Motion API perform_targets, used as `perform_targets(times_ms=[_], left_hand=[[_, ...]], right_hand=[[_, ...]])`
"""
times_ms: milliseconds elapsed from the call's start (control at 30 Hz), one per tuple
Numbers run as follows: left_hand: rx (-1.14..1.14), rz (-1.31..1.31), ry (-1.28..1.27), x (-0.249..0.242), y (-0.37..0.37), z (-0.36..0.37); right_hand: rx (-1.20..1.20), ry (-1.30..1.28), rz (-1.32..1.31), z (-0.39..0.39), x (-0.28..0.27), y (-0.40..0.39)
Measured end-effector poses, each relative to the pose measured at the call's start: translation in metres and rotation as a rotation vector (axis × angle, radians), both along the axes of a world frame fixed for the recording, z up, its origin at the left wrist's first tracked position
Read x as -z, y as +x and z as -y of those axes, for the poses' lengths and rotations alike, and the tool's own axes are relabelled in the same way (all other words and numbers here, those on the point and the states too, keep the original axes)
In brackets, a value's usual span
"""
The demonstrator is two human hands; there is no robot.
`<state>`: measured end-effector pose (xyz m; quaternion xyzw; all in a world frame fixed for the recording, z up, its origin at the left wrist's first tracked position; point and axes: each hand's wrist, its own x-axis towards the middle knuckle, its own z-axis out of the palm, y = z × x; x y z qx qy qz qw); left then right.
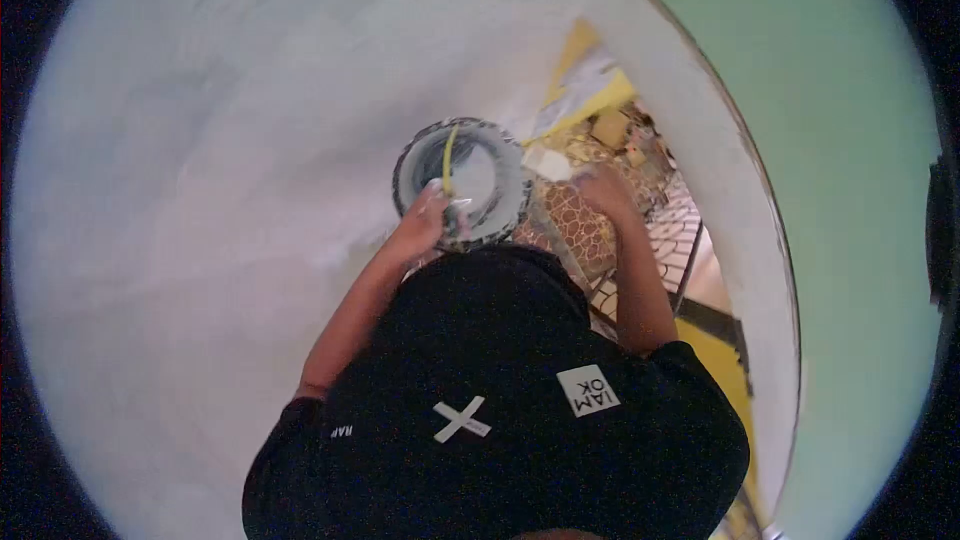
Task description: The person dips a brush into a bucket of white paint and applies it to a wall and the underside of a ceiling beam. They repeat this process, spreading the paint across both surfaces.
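Low in front of me is a black-rimmed bucket (513, 212), its inside coated grey and holding pale, wet-looking material. My left hand (425, 220) is over the bucket's left near side, fingers closed around the lower end of a narrow, curved yellow strip (449, 158). That strip reaches across the opening toward the far rim. To the right of the bucket, my right hand (605, 192) is closed and smeared by motion. A small white flat piece (547, 163) shows at its fingertips, close to the bucket's rim.
A large whitish wall surface (200, 140) fills the left side. On the right stand a curved white edge (745, 190) and a green surface (850, 140). Below lie a brown patterned surface (580, 230), yellow sheeting (590, 70), scattered yellowish pieces (612, 127) and patterned tiles (678, 230).
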<state>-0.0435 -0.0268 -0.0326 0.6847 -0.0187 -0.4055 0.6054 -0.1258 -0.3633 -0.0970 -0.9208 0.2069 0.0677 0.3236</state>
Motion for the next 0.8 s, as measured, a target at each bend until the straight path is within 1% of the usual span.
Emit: perform_targets(times_ms=[33, 67, 100, 133, 167, 200, 233, 300, 333, 400, 433, 467, 500, 533, 567, 633, 667, 733, 767, 800], left_hand=[[0.003, 0.04, -0.023, 0.005, -0.003, 0.003], [0.019, 0.089, -0.042, 0.007, -0.006, 0.004], [-0.018, 0.096, -0.042, 0.012, -0.01, 0.005], [0.014, 0.087, -0.059, 0.017, -0.016, 0.017], [0.043, 0.101, -0.063, 0.022, -0.019, 0.018], [-0.015, 0.036, -0.045, 0.012, -0.023, 0.021], [-0.045, 0.027, -0.045, 0.012, -0.029, 0.022], [-0.065, 0.114, -0.207, 0.023, -0.033, 0.023], [-0.089, 0.12, -0.207, 0.028, -0.033, 0.023], [-0.107, 0.122, -0.148, 0.033, -0.04, 0.025], [-0.129, 0.121, -0.143, 0.026, -0.043, 0.025], [-0.095, 0.169, -0.044, 0.015, -0.046, 0.025], [-0.056, 0.213, 0.056, 0.002, -0.045, 0.025], [0.012, 0.136, 0.05, -0.011, -0.037, 0.025], [-0.002, 0.126, 0.054, -0.006, -0.035, 0.025], [-0.029, 0.059, -0.108, 0.006, -0.033, 0.024], [-0.045, 0.045, -0.109, 0.012, -0.034, 0.025], [-0.031, 0.112, -0.083, 0.009, -0.032, 0.026], [-0.046, 0.096, -0.083, 0.015, -0.032, 0.025], [0.004, 0.215, -0.09, 0.021, -0.031, 0.024]], right_hand=[[-0.059, -0.008, -0.004, -0.004, -0.008, 0.009], [-0.12, 0.0, 0.049, -0.007, -0.014, 0.014], [-0.172, 0.015, 0.104, -0.009, -0.015, 0.019], [-0.197, 0.004, 0.081, -0.003, -0.015, 0.024], [-0.284, 0.019, 0.064, -0.012, -0.008, 0.036], [-0.373, 0.034, 0.036, -0.023, 0.003, 0.046], [-0.402, 0.036, 0.026, -0.035, 0.016, 0.056], [-0.475, -0.172, 0.021, -0.064, 0.047, 0.08], [-0.499, -0.174, 0.027, -0.083, 0.05, 0.088], [-0.549, -0.4, -0.132, -0.115, 0.055, 0.093], [-0.571, -0.397, -0.128, -0.123, 0.079, 0.091], [-0.547, -0.491, -0.072, -0.131, 0.122, 0.088], [-0.517, -0.58, -0.015, -0.137, 0.146, 0.089], [-0.642, -0.574, -0.15, -0.137, 0.144, 0.095], [-0.66, -0.569, -0.155, -0.142, 0.145, 0.1], [-0.479, -0.549, -0.105, -0.153, 0.168, 0.106], [-0.498, -0.548, -0.115, -0.153, 0.178, 0.107], [-0.521, -0.518, -0.124, -0.159, 0.18, 0.109], [-0.533, -0.499, -0.133, -0.163, 0.181, 0.109], [-0.543, -0.482, -0.141, -0.167, 0.18, 0.11]])
